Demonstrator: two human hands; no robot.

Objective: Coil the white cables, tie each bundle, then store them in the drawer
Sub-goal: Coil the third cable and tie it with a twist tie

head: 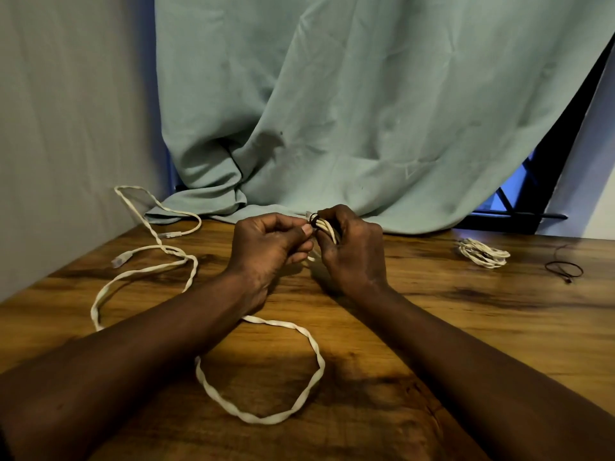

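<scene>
My right hand (352,251) grips a small coiled bundle of white cable (327,229) above the middle of the wooden table (432,314). A dark tie (313,218) loops around the top of that bundle. My left hand (266,247) pinches the tie with thumb and fingertips, right beside the bundle. A long flat white cable (259,417) lies loose on the table, looping under my left forearm and running off to the far left. A second coiled white bundle (482,252) rests at the right.
A thin dark tie (564,269) lies on the table at the far right, past the coiled bundle. A pale green cloth (332,111) hangs behind the table and drapes onto its back edge. A wall stands close on the left. No drawer is in view.
</scene>
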